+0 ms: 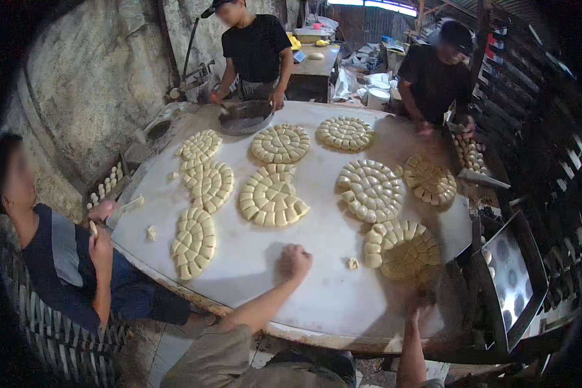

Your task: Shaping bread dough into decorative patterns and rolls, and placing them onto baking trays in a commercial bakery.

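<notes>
My left hand rests on the white tabletop with its fingers curled down. Whatever lies under those fingers, if anything, is hidden. At the near right, my right hand is dark and smeared by motion, close to the front edge of a round of cut dough; its fingers cannot be made out. That round is scored into wedge-like pieces, with several separate plump pieces along its left side. A small scrap of dough sits between my two hands. Beyond my left hand lies another cut round with a notch at its right.
More cut dough rounds spread over the table. At right stands a tilted dark tray, behind it a tray of dough balls. A person at left holds dough; another at the back handles a round pan; a third works at far right.
</notes>
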A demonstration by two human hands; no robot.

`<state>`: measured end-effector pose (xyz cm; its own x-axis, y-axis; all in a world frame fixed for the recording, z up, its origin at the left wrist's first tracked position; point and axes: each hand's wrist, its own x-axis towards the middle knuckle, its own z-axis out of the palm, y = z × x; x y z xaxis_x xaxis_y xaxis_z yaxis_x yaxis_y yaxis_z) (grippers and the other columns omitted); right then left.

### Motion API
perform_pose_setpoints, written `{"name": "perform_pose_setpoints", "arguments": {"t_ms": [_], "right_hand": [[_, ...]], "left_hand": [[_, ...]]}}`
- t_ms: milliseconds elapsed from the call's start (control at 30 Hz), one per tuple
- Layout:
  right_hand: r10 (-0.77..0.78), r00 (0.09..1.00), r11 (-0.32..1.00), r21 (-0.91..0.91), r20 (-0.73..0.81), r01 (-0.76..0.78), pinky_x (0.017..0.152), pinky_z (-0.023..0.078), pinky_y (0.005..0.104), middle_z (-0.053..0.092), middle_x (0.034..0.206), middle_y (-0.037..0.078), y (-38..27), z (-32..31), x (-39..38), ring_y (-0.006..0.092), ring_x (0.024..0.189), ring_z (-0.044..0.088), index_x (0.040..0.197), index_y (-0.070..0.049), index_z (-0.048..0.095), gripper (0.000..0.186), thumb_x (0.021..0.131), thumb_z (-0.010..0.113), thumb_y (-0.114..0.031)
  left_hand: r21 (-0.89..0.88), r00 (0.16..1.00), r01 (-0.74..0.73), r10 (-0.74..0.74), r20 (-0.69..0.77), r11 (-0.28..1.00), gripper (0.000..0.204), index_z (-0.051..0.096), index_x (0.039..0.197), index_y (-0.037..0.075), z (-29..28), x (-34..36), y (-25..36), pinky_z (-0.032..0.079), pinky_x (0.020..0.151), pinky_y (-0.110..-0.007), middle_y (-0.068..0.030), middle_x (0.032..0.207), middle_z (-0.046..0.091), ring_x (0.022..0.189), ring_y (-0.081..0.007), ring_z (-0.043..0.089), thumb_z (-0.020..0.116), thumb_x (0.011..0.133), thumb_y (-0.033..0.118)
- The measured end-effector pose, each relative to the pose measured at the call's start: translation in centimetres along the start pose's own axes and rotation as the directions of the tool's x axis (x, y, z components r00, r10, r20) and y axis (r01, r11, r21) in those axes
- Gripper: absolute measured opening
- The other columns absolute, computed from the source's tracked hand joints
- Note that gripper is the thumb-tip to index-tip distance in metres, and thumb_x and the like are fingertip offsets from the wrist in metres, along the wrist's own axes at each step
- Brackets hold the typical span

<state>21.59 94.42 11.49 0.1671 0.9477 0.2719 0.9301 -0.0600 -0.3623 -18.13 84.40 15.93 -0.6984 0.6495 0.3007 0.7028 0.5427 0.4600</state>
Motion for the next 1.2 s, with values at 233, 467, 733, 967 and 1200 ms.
{"name": "perform_pose_setpoints", "arguments": {"t_ms": [233, 467, 733, 967, 1200], "right_hand": [[-0.490, 0.872, 0.858, 0.163, -0.020, 0.486, 0.078, 0.040, 0.0473, 0.054, 0.084, 0.015, -0.5, -4.0, -8.7, 0.0348, 0.085, 0.050, 0.078, -0.004, 0.054, 0.015, 0.065, 0.061, -0.001], [-0.108, 0.971, 0.994, -0.014, -0.214, 0.108, 0.083, 0.038, 0.0469, 0.053, 0.093, 0.016, 0.2, -2.9, 1.1, 0.0365, 0.094, 0.049, 0.084, -0.003, 0.054, 0.014, 0.078, 0.053, -0.016], [-0.560, 0.828, 0.807, 0.204, -0.030, 0.553, 0.078, 0.040, 0.0469, 0.053, 0.093, 0.015, 0.4, -4.6, -5.1, 0.0350, 0.091, 0.049, 0.084, -0.004, 0.055, 0.016, 0.070, 0.058, -0.012], [-0.284, 0.953, 0.770, 0.618, 0.107, 0.160, 0.084, 0.039, 0.0417, 0.055, 0.095, 0.016, 3.2, -4.6, -4.3, 0.0314, 0.092, 0.050, 0.094, -0.005, 0.056, 0.023, 0.072, 0.056, -0.012], [-0.640, 0.651, 0.756, 0.485, 0.408, 0.439, 0.093, 0.038, 0.0442, 0.053, 0.112, 0.017, 4.7, -8.3, -5.9, 0.0368, 0.109, 0.047, 0.108, -0.006, 0.054, 0.036, 0.072, 0.058, -0.009]], "left_hand": [[-0.305, 0.863, -0.453, 0.498, 0.085, 0.838, 0.011, 0.055, 0.072, 0.006, -5.3, -7.7, -5.5, 0.039, 0.075, -0.046, -0.0096, 0.084, 0.053, 0.083, -0.0319, 0.051, 0.064, 0.068, 0.011], [0.071, 0.978, -0.162, 0.170, -0.124, 0.984, 0.010, 0.053, 0.070, 0.007, -1.5, 1.2, -9.5, 0.040, 0.071, -0.046, -0.0127, 0.082, 0.055, 0.083, -0.0337, 0.051, 0.060, 0.070, 0.014], [-0.065, 0.964, -0.213, 0.221, 0.150, 0.975, 0.015, 0.055, 0.073, 0.005, -1.8, -0.9, -6.3, 0.041, 0.076, -0.046, -0.0137, 0.077, 0.056, 0.086, -0.0334, 0.052, 0.062, 0.062, 0.012], [-0.165, 0.502, 0.055, 0.116, 0.857, 0.985, 0.027, 0.061, 0.096, 0.001, -9.7, -1.2, 5.1, 0.049, 0.065, -0.031, -0.0105, 0.080, 0.065, 0.071, -0.0208, 0.062, 0.066, 0.071, 0.010], [-0.778, 0.409, 0.051, 0.698, 0.588, 0.626, 0.022, 0.060, 0.102, 0.000, -9.9, -7.3, 36.4, 0.049, 0.069, -0.025, -0.0050, 0.091, 0.063, 0.081, -0.0111, 0.059, 0.063, 0.082, 0.007]]}}
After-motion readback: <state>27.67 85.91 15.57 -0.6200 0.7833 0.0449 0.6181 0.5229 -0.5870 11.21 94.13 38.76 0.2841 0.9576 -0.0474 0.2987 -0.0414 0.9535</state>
